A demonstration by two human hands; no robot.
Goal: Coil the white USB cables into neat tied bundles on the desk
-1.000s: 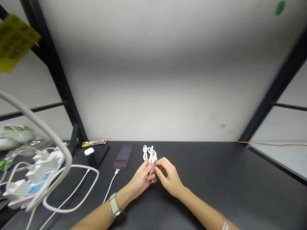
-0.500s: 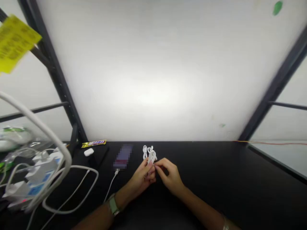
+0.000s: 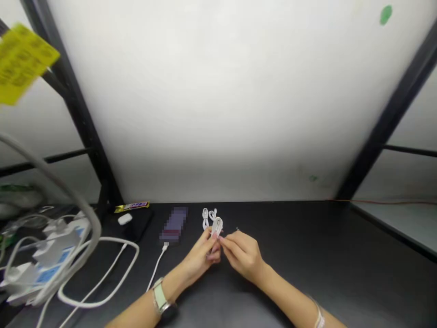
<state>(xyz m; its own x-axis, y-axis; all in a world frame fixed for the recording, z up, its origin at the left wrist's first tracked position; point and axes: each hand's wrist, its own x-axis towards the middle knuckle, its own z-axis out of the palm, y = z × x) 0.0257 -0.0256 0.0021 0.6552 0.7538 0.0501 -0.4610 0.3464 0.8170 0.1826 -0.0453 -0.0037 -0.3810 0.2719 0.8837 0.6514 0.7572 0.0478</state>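
Well to the left of both hands sit a cluster of white power plugs (image 3: 51,251) and a looping thick white cable (image 3: 89,214). Nearer the left hand, beyond it and to its left, are a yellow snack wrapper (image 3: 132,207), a white earbud case (image 3: 124,219) and a phone (image 3: 174,224), its screen blurred out, with a white charging plug (image 3: 165,248) at its near end.

The left hand (image 3: 198,256), with a pale green watch strap (image 3: 159,295) on its wrist, has its thumb and fingers closed around the lower part of a coiled white cable (image 3: 217,225). The coil projects from the far side of the grip, its long axis pointing away from the person and tipping slightly to the right. Just beyond the left fingertips, apart from each other or barely so, two more white cables lie bundled: a figure-eight coil (image 3: 205,218) and, to its right, a smaller coil (image 3: 213,214), partly behind the held one.

The right hand (image 3: 246,256) comes in from the right, thumb and forefinger pinched at the held coil's near right edge; the strand or tie between them is too small to make out. The left hand bears the coil; the right meets it only with its fingertips.
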